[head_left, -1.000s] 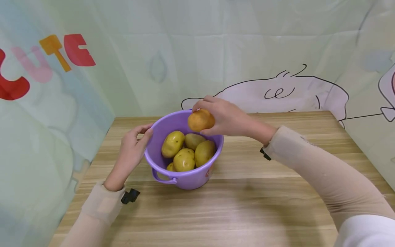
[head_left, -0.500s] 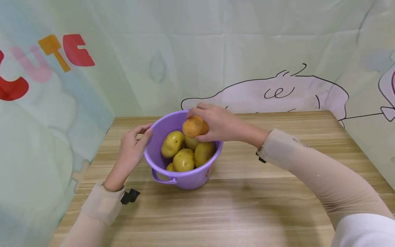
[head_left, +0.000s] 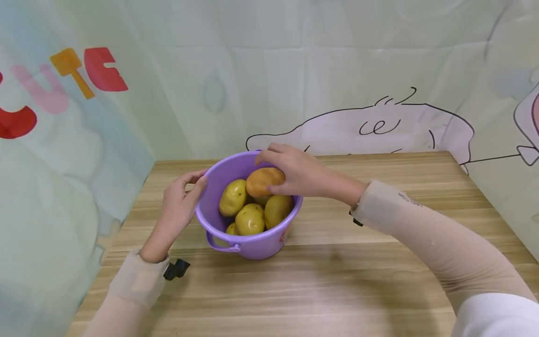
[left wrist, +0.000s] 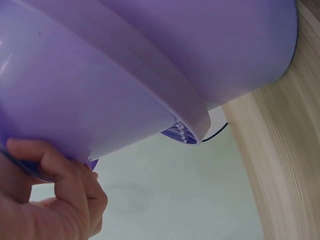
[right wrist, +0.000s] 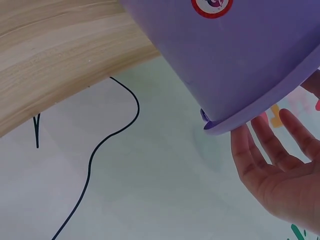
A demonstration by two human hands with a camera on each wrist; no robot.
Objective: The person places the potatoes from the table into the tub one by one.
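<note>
A purple bucket (head_left: 258,245) stands on the wooden table with several yellow-brown potatoes (head_left: 250,219) inside. My left hand (head_left: 178,203) grips its left rim, thumb on the near side; the left wrist view shows the curled fingers (left wrist: 70,180) at that rim. An oblong orange fruit, mango-like in shape, (head_left: 262,181) lies over the potatoes near the back right. Above it is my right hand (head_left: 301,172), reaching over the right rim with its fingers lifted off the fruit and the thumb beside it. The right wrist view shows these fingers (right wrist: 270,145) spread and loosely bent, tips hidden behind the rim.
The bucket's handle (head_left: 223,245) hangs down at its front left. Behind the wooden table (head_left: 358,281) hangs a pale printed curtain (head_left: 269,84), close to the table's back edge.
My right hand has moved left and down into the bucket with the orange fruit. The fruit now sits lower and turned, and the fingers have come away from it. My left hand stays on the rim.
</note>
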